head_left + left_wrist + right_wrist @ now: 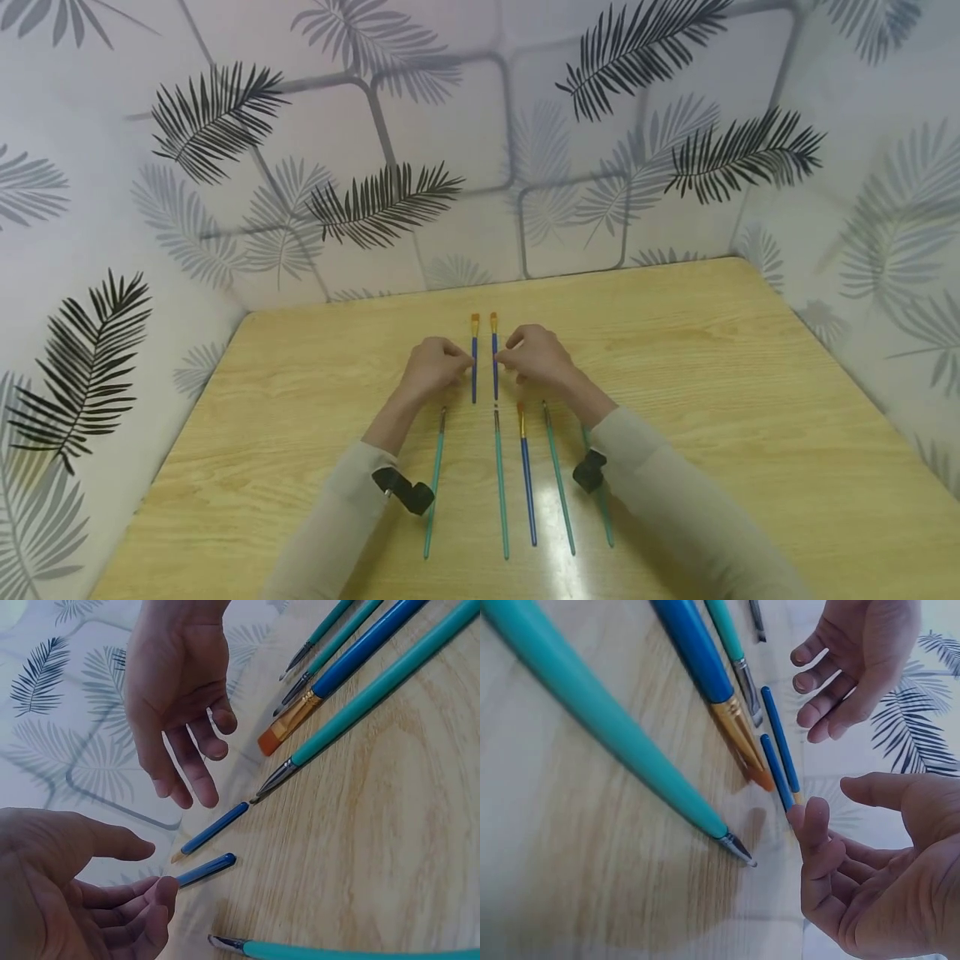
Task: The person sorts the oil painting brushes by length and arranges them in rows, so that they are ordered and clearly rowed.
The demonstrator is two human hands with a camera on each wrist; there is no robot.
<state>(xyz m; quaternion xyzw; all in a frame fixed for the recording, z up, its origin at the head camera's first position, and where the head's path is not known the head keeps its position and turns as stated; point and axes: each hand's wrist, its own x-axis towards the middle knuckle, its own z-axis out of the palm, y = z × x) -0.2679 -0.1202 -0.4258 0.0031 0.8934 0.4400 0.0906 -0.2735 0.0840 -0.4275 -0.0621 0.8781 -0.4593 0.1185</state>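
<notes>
Two short blue paintbrushes lie side by side on the table, bristles pointing away: the left blue paintbrush point(474, 379) and the right blue paintbrush point(495, 379). My left hand point(432, 367) is beside the left one, fingertips right at its handle. From the other side, my right hand point(542, 358) has its fingertips at the right one's handle. In the left wrist view, the left hand's thumb point(124, 844) stands apart from its loosely bent fingers. The right wrist view likewise shows a gap between the right hand's thumb point(870, 789) and fingers.
Nearer me lies a row of longer brushes: a teal brush point(435, 483) on the left, another teal brush point(501, 492), a blue brush point(528, 492), a teal brush point(558, 487) and one point(606, 517) partly under the right forearm. Leaf-patterned walls point(450, 225) border the wooden table point(712, 350).
</notes>
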